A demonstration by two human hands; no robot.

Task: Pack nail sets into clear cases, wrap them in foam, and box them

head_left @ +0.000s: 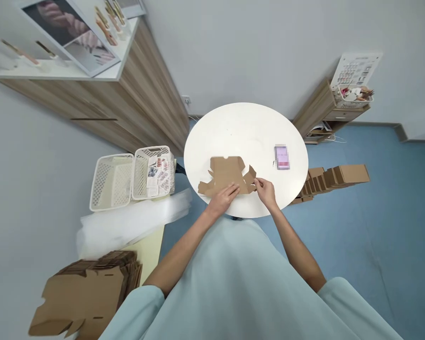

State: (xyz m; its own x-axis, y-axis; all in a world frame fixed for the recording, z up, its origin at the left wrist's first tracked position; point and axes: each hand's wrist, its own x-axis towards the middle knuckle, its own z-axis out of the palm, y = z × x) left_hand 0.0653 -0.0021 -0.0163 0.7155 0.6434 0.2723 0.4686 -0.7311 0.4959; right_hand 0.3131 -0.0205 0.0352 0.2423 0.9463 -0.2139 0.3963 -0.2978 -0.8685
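A brown cardboard box blank (227, 172), partly unfolded with flaps at its sides, lies on the round white table (244, 123) close to my body. My left hand (225, 198) rests on its near edge with the fingers stretched out flat. At the blank's right side, my right hand (266, 191) pinches a side flap between thumb and fingers; that flap stands up at an angle. To the right of the blank lies a phone-like object (282, 157), blurred out in purple and pink.
White baskets (111, 182), one holding printed cards (158, 174), stand left of the table beside clear plastic wrap (127, 222). Below them is a stack of flat cardboard blanks (81, 297). Folded boxes (347, 174) sit on the floor at right. Wooden cabinets (156, 80) flank the table.
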